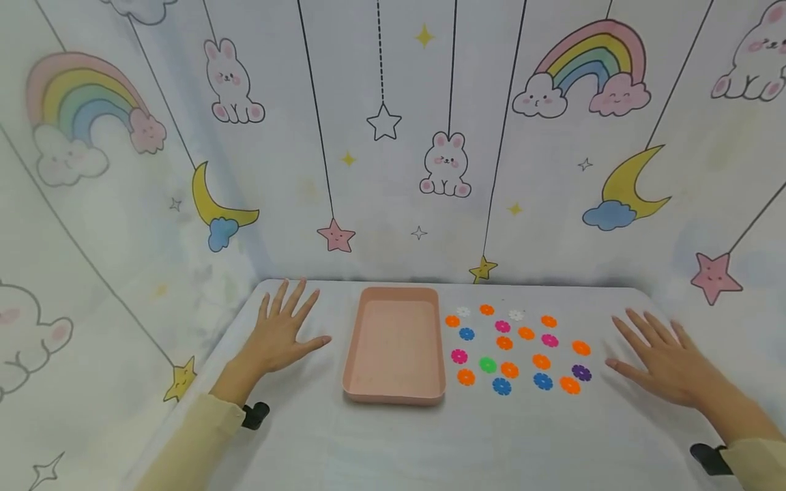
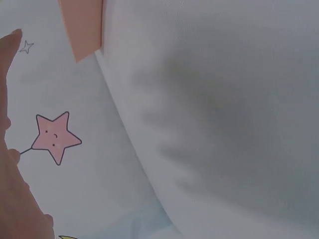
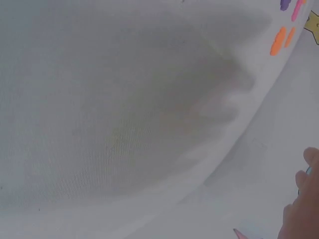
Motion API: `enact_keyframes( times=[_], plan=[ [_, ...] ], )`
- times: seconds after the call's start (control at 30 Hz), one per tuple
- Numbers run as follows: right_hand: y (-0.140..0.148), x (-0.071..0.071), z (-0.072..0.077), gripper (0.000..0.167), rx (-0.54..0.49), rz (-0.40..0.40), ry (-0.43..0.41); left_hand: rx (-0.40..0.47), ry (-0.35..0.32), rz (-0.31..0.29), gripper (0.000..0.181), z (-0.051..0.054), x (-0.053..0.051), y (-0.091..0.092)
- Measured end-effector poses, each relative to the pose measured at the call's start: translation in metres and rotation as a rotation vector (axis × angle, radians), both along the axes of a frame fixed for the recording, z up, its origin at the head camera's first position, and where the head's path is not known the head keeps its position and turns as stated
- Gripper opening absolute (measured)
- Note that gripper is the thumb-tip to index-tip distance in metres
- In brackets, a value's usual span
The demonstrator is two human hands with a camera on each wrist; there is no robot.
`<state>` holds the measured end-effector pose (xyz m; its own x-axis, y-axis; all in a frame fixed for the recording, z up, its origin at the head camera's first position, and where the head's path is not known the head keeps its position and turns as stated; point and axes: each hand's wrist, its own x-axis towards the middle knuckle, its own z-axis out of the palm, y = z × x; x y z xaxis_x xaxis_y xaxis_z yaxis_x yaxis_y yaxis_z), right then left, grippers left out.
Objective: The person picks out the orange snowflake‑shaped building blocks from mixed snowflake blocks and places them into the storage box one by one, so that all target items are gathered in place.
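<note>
Left hand (image 1: pixel 278 339) and right hand (image 1: pixel 668 367) spread wide, both empty, over counter (image 1: pixel 393 447); pink tray (image 1: pixel 396 341) between them, nearer left hand; multicolored discs (image 1: pixel 510 370) scattered between tray and right hand.

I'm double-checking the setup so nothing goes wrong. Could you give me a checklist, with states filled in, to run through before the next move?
1. Left hand free: ok; fingers spread, holding nothing, left of the tray.
2. Right hand free: ok; fingers spread, holding nothing, beyond the discs.
3. Peach-pink tray upright, open side up: ok.
4. Flower-shaped plastic discs spread out, not piled: ok; they lie right of the tray.
5. Discs grouped by colour: not ok; orange, blue, pink and others are mixed.
6. Undersides of the discs undamaged: cannot tell; they face the white tabletop.
</note>
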<state>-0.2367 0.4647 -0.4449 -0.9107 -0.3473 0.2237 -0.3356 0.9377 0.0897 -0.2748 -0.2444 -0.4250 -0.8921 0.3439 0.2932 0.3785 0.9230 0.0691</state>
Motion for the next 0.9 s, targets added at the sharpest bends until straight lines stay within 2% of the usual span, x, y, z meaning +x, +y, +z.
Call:
enact_keyframes(
  times=[0.17, 0.43, 0.57, 0.7, 0.83, 0.9],
  plan=[
    [-0.009, 0.000, -0.001, 0.111, -0.100, 0.042, 0.010, 0.074, 0.048, -0.069, 0.102, -0.004, -0.001, 0.009],
    [-0.027, -0.007, 0.001, 0.106, -0.302, 0.001, -0.080, 0.295, -0.008, -0.127, 0.102, -0.006, -0.003, 0.025],
    [-0.035, -0.010, 0.005, 0.096, -0.398, -0.034, -0.170, 0.449, -0.100, -0.143, 0.101, -0.006, -0.005, 0.034],
    [-0.041, -0.012, 0.007, 0.083, -0.495, -0.058, -0.262, 0.594, -0.227, -0.114, 0.095, -0.006, -0.008, 0.044],
    [-0.045, -0.015, 0.005, 0.072, -0.556, -0.073, -0.303, 0.701, -0.351, -0.083, 0.093, -0.007, -0.011, 0.050],
    [-0.047, -0.017, 0.004, 0.068, -0.573, -0.099, -0.318, 0.727, -0.397, -0.071, 0.092, -0.009, -0.012, 0.052]
  ],
)
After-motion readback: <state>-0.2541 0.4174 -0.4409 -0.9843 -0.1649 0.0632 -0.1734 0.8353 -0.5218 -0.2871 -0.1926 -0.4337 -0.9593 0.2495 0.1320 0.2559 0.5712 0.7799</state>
